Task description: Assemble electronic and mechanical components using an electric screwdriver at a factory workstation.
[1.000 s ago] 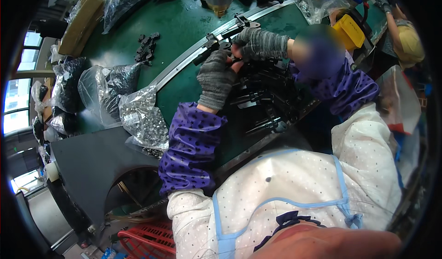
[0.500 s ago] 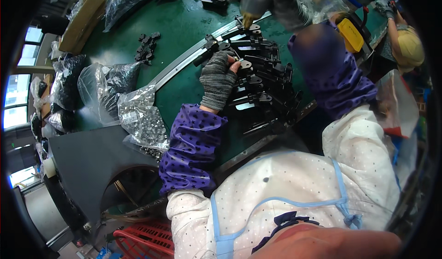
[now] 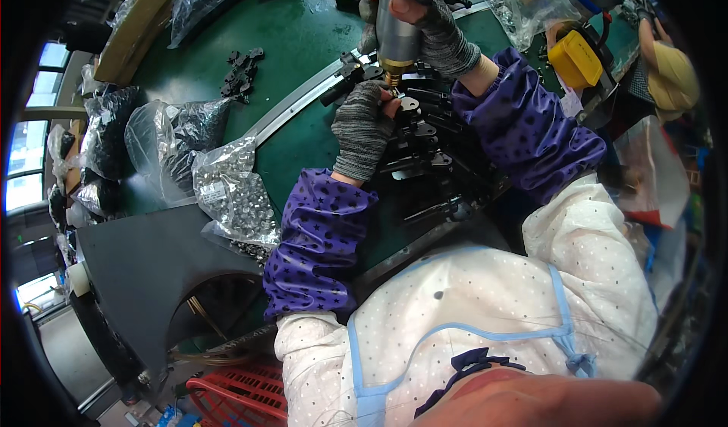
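Observation:
My right hand (image 3: 447, 36), in a grey fingerless glove, is closed around a silver power screwdriver (image 3: 398, 40) held upright. Its brass-coloured tip points down at the black metal parts, right beside my left fingertips. My left hand (image 3: 362, 127), gloved the same way, pinches at the end of one black part under the tip; what sits between finger and thumb is too small to make out. Several black hinge-like brackets (image 3: 428, 135) lie in a row under and right of my hands, along a silver metal rail (image 3: 292, 110).
A clear bag of small metal pieces (image 3: 239, 192) lies left of my forearm. Beyond it are bags of black parts (image 3: 199, 131) and loose black brackets (image 3: 243, 73). A yellow container (image 3: 575, 59) stands at the right. Another person's arm (image 3: 648, 51) shows at far right.
My right hand has brought the screwdriver down and nearer, from the far part of the row to my left fingertips. My left hand has stayed almost in place.

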The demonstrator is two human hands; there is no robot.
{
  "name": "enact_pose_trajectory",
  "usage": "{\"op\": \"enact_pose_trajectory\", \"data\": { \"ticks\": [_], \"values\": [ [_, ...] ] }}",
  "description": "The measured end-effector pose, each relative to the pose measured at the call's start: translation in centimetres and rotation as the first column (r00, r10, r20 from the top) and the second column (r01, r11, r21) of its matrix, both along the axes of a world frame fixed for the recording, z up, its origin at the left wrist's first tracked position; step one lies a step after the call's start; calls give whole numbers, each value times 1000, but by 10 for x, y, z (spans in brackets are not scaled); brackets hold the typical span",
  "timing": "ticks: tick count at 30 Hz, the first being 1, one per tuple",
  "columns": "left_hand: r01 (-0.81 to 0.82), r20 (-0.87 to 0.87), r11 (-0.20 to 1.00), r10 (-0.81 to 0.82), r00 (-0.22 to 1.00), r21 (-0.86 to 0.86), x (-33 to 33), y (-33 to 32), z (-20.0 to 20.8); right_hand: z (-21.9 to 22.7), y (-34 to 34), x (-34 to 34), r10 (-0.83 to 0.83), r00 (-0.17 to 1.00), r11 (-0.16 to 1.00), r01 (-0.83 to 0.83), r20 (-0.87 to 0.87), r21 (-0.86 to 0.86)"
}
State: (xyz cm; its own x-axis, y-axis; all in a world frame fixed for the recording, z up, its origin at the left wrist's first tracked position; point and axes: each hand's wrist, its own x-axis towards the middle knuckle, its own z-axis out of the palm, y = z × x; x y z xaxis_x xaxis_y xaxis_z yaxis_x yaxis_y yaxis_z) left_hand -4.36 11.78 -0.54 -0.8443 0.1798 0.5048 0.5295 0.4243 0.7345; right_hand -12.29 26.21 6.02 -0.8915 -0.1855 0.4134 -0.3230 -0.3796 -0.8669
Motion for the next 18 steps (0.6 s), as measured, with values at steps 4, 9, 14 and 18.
{"op": "enact_pose_trajectory", "data": {
  "ticks": [4,9,14,18],
  "values": [
    [-3,-28,1000,2,1000,-17,1,0,3,5,-7,9,-83,996,993,80,-30,-86],
    [-18,49,1000,18,999,-9,4,0,5,8,6,16,-59,991,996,67,-120,66],
    [-19,81,1000,19,997,-12,4,3,4,-13,4,10,-220,968,975,213,-121,-63],
    [-51,30,998,52,998,-45,4,-5,0,21,-9,14,189,981,978,-192,35,85]
  ]
}}
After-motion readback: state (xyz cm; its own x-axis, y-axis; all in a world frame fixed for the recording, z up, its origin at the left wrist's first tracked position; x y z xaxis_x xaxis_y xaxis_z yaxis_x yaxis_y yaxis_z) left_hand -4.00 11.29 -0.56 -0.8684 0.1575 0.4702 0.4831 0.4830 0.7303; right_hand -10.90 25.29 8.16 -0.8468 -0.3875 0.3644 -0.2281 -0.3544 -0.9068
